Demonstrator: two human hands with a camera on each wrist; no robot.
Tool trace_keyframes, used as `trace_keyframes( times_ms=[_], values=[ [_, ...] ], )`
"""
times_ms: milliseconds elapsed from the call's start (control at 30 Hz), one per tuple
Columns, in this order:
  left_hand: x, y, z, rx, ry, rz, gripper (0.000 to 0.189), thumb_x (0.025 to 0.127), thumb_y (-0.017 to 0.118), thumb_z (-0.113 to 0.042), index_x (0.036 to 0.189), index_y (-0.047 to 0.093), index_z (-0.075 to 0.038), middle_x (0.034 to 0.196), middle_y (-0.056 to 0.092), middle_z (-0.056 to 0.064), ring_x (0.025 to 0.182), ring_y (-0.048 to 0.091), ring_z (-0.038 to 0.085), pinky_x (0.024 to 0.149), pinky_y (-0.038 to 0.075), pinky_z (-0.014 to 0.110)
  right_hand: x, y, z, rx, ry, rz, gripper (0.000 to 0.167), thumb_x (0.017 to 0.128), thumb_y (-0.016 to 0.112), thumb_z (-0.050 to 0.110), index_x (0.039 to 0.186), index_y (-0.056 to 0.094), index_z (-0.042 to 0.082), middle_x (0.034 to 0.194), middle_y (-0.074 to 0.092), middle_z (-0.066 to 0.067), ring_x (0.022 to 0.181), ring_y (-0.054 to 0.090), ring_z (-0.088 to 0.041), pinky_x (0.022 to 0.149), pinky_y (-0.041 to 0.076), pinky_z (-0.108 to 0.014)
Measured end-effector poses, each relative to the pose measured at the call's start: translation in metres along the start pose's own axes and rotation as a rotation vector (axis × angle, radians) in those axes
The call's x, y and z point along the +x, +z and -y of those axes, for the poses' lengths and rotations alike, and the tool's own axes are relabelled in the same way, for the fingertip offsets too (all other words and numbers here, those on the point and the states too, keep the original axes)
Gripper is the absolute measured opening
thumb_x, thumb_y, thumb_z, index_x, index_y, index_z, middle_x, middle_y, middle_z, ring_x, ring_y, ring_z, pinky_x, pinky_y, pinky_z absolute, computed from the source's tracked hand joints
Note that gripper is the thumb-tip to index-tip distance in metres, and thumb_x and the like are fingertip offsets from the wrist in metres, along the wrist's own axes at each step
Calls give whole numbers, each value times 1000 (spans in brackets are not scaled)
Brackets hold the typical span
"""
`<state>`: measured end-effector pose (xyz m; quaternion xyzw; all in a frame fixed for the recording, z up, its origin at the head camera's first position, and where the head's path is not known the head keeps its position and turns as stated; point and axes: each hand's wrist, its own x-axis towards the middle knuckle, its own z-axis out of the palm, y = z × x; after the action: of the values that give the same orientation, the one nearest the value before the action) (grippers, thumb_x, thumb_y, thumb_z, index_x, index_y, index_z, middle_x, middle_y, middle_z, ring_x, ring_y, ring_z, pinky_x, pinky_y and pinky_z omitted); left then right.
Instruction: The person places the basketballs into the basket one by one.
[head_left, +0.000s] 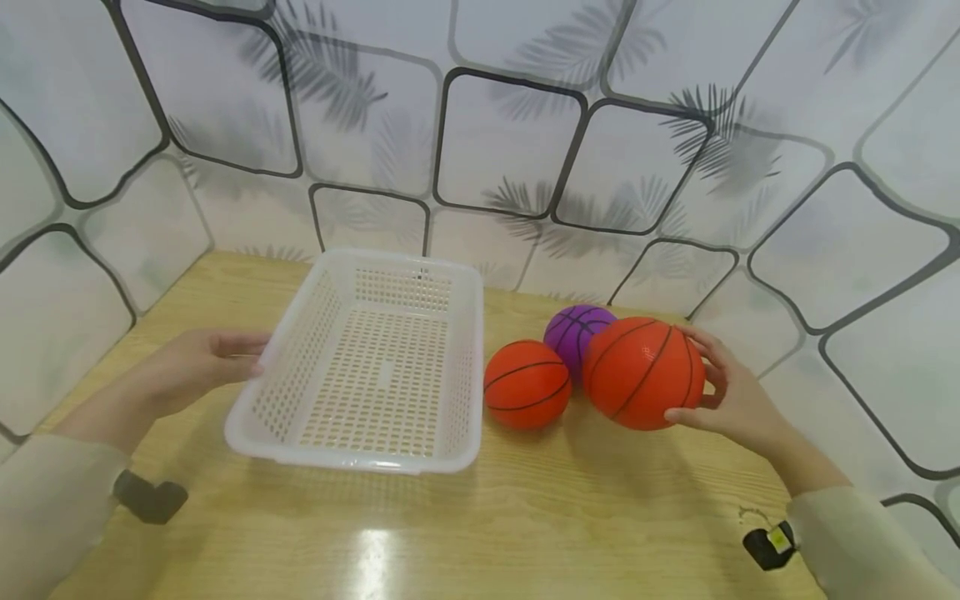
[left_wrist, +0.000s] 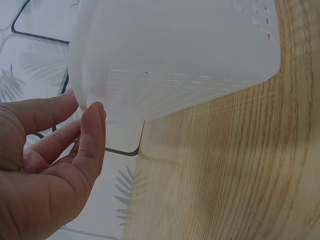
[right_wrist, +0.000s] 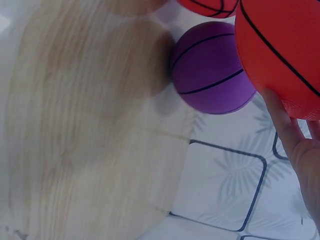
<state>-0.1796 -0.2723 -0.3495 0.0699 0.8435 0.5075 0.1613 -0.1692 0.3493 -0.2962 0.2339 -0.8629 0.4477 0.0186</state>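
Right hand's fingers grip red basketball; purple basketball partly behind; another red basketball cropped above; wood-grain worktop.

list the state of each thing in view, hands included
White basket: upright, empty
Left hand: pinching the white basket's rim
Held red ball: gripped, seemingly lifted off the table
Right hand: gripping the held red ball
Other red ball: on the table, not held
Purple ball: not held, partly hidden in the head view
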Motion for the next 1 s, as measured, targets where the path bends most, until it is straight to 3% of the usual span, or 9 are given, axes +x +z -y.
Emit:
trace_keyframes(
  times_ms=[100,367,767,1000],
  values=[
    [-1,-1,-1,6,-6,-5,68,91,65,-20,143,32,9,136,44,30,124,41,45,102,29,61,9,2,7,74,-20,0,98,69,74,-18,150,27,14,140,40,3,114,52,-6,71,56,-30],
    [-2,-1,0,5,8,-9,68,90,66,-22,142,35,8,135,45,29,124,41,45,102,28,62,40,17,26,249,-86,23,97,69,69,-23,149,28,13,145,38,-5,119,50,-13,76,55,-32],
    [-2,0,2,-1,25,-13,64,92,64,-18,142,34,9,135,45,30,124,41,43,102,30,61,84,56,45,306,-56,84,95,71,75,-11,147,30,23,147,33,-12,124,45,-27,87,52,-36],
    [-3,0,1,7,13,-19,65,91,64,-20,142,35,7,135,46,29,125,40,44,103,29,60,109,83,57,368,-107,108,95,69,80,-5,147,33,22,147,34,-12,127,43,-33,89,50,-42]
  ],
)
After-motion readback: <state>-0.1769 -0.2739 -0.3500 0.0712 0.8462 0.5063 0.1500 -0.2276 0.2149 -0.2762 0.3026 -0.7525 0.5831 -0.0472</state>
